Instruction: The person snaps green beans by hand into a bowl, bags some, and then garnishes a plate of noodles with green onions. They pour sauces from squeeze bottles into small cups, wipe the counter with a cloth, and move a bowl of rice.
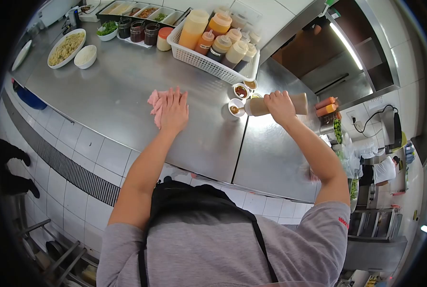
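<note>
My left hand lies flat with fingers stretched out, partly over a crumpled pink cloth on the steel counter. In my right hand is a squeeze bottle of light brown sauce, tipped on its side with its nozzle pointing left. The nozzle tip is at a small white cup that has some brown sauce in it. Just behind stand another cup with dark red-brown sauce and a third cup with brown sauce. The bottle partly hides something small and yellowish-green beside the cups.
A white basket full of squeeze bottles stands at the counter's back. Jars, a bowl of greens, a white bowl and an oval dish are to its left. More bottles lie at right. A co-worker stands far right.
</note>
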`<state>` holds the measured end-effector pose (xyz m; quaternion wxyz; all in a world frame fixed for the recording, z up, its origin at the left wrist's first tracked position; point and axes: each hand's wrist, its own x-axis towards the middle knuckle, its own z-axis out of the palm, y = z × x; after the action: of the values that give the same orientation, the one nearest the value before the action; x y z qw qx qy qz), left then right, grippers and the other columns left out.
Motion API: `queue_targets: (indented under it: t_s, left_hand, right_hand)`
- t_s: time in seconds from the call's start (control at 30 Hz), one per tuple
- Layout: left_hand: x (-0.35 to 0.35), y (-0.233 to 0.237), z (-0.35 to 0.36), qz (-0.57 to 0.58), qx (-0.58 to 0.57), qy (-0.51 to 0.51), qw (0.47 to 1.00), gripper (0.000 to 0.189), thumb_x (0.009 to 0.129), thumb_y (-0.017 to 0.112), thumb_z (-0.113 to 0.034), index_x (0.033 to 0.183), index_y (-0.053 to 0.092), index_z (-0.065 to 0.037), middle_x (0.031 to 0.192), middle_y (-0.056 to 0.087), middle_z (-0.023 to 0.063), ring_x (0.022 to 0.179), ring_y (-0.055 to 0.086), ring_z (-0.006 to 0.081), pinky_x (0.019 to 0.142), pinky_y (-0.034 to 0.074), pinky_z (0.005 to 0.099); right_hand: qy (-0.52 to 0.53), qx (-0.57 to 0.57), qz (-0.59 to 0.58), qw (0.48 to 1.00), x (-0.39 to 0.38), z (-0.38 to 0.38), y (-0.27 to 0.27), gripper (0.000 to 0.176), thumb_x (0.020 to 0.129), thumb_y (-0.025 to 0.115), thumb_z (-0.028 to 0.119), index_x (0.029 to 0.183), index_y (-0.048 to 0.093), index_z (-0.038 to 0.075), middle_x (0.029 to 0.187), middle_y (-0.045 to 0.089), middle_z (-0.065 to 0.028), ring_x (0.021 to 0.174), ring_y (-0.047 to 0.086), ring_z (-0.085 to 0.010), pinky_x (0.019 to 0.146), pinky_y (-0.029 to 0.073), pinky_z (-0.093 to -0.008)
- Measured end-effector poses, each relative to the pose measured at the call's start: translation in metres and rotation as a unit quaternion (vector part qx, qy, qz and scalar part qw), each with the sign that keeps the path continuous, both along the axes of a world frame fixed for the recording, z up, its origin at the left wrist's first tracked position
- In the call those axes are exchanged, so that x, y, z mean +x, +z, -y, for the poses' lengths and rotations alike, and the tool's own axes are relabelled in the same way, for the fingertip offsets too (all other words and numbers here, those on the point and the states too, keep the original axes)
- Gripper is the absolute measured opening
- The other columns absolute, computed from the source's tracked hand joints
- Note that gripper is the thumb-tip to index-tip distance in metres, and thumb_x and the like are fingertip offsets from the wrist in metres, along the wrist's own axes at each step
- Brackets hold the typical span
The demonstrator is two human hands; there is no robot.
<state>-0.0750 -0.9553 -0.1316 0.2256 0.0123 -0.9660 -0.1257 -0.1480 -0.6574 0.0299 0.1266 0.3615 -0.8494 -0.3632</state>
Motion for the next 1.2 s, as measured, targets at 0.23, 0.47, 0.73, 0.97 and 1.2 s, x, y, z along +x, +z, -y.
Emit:
queue_targets:
  t_s: [0.23,0.47,0.73,0.97,1.2]
  left_hand:
    - [-0.002,-0.002,0.000,-0.007,-0.003,0.003,1.000,0.046,0.084,0.047,-0.024,0.127,0.040,-0.008,0.136,0.032,0.0138,0.127,0.025,0.0316,0.104,0.018,0.0466]
    - [-0.005,-0.001,0.001,-0.004,0.010,-0.004,1.000,0.047,0.084,0.048,-0.023,0.127,0.040,-0.007,0.136,0.032,0.0144,0.128,0.025,0.0318,0.105,0.018,0.0467]
    - [0.023,0.012,0.038,0.062,-0.011,0.009,0.998,0.047,0.080,0.054,-0.021,0.123,0.044,-0.008,0.130,0.038,0.0152,0.120,0.035,0.0347,0.097,0.030,0.0475]
    - [0.055,0.043,0.176,-0.012,0.038,0.057,0.998,0.043,0.079,0.052,-0.017,0.120,0.044,-0.006,0.119,0.046,0.0167,0.109,0.043,0.0356,0.089,0.038,0.0431]
    - [0.001,-0.011,0.278,-0.058,-0.101,0.234,0.965,0.047,0.082,0.052,-0.026,0.124,0.042,-0.005,0.123,0.045,0.0186,0.115,0.038,0.0403,0.099,0.029,0.0450]
  right_hand:
    - [-0.001,0.040,0.005,0.999,-0.005,0.005,0.013,0.010,0.075,0.056,0.013,0.084,0.058,0.011,0.082,0.060,-0.0033,0.084,0.056,-0.0170,0.075,0.038,-0.0315]
    - [-0.047,0.025,0.031,0.998,-0.001,-0.001,0.013,0.012,0.075,0.056,0.012,0.086,0.058,0.010,0.085,0.061,-0.0039,0.087,0.057,-0.0178,0.077,0.040,-0.0330]
    - [-0.311,-0.343,0.232,0.855,0.027,-0.051,-0.037,0.047,0.053,0.078,0.020,0.090,0.054,0.003,0.092,0.061,-0.0144,0.094,0.056,-0.0280,0.078,0.045,-0.0386]
    - [-0.071,-0.762,0.311,0.563,0.002,-0.033,-0.007,0.072,0.060,0.076,0.015,0.120,0.039,0.003,0.107,0.053,-0.0094,0.099,0.053,-0.0229,0.084,0.043,-0.0341]
    - [0.208,-0.878,0.221,0.369,-0.152,0.140,0.136,0.061,0.078,0.066,0.018,0.128,0.032,0.011,0.122,0.042,-0.0050,0.111,0.042,-0.0176,0.091,0.037,-0.0339]
